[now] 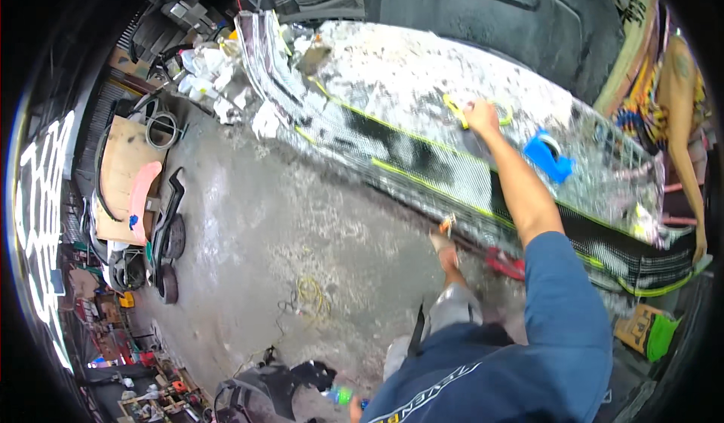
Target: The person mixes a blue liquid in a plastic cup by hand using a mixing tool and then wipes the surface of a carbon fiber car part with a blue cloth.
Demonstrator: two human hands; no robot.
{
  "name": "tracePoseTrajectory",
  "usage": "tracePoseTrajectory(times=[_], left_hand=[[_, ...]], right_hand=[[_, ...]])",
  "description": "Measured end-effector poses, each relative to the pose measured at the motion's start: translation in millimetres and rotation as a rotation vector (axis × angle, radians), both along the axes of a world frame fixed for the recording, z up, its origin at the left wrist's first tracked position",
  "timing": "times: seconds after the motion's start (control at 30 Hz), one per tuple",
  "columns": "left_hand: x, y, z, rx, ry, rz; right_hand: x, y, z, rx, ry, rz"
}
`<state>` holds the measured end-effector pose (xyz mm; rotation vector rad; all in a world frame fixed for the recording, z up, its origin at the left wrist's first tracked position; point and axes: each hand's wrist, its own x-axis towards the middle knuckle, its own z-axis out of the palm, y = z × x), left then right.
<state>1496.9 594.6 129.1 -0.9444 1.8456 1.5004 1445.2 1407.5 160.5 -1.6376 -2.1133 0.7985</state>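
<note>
My right arm reaches across a long, dark woven panel [422, 155] edged with yellow-green strips. My right hand [480, 116] is closed on a yellow, loop-shaped thing [452, 109] whose curved ends show on both sides of my fingers; its kind is unclear. The hand is over a table covered in white-stained plastic [407, 65]. A blue object with a round opening [549, 156] lies to the right of my forearm. Low in the view, my left hand [356, 411] is mostly cut off, its fingers apparently round a plastic bottle [340, 395] with green and blue parts.
Another person's arm [681, 133] comes down at the right, its hand by the panel's end. A large black moulded panel [490, 16] stands behind the table. Cardboard [124, 174] and tyres [175, 238] are at the left; a yellow cord [311, 296] lies on the floor.
</note>
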Motion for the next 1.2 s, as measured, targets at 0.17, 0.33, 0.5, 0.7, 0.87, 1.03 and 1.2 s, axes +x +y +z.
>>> tracePoseTrajectory(times=[0.17, 0.33, 0.5, 0.7, 0.87, 1.03, 1.2], left_hand=[[-31.9, 16.2, 19.8, -0.085, -0.100, 0.142], [-89.6, 31.5, 26.1, -0.050, -0.131, 0.180], [-200.1, 34.6, 36.0, 0.260, -0.011, 0.173], [-444.4, 188.7, 77.8, 0.814, 0.136, -0.240], [-518.9, 295.0, 161.4, 1.125, 0.119, -0.627], [-535.2, 305.5, 190.8, 1.344, -0.110, -0.540], [-534.8, 294.6, 231.2, 1.168, 0.072, -0.507]], right_hand=[[-76.2, 54.0, -49.4, -0.086, -0.356, 0.036], [-94.0, 70.7, -84.7, 0.088, -0.495, 0.055], [-94.1, 69.6, -66.4, 0.254, -0.201, 0.099], [-126.9, -144.5, 143.9, -0.276, 0.653, 0.028], [-197.8, -330.1, 206.3, -0.396, 0.669, 0.215], [-277.9, -395.8, 238.9, -0.252, 0.467, 0.660], [-322.3, -402.4, 256.7, -0.009, 0.279, 0.938]])
